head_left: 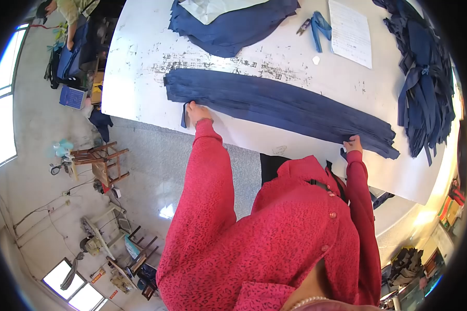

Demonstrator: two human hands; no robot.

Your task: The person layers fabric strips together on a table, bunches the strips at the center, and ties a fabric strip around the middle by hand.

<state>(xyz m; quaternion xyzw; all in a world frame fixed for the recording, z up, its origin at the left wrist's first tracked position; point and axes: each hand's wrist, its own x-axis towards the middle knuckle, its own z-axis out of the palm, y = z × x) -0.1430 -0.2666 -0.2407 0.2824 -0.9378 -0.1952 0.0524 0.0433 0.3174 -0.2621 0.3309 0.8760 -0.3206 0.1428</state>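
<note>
A long stack of navy fabric strips [275, 101] lies across the white table, its layers slightly fanned at both ends. My left hand [198, 112] is at the near edge of the stack's left end. Its fingers are closed on a navy strip, and a short tail [184, 116] hangs beside them. Near the stack's right end, my right hand [353, 144] is also closed, with a bit of dark cloth showing just below the fingers. Whether both hands hold the same strip I cannot tell.
Farther back lie curved navy fabric pieces [238, 28], thread snips [303, 27], a blue loop [320, 32] and a written sheet [350, 33]. Bundled navy strips [425, 98] hang over the right side. Another person's arm [71, 33] and a wooden stool [106, 165] are at left.
</note>
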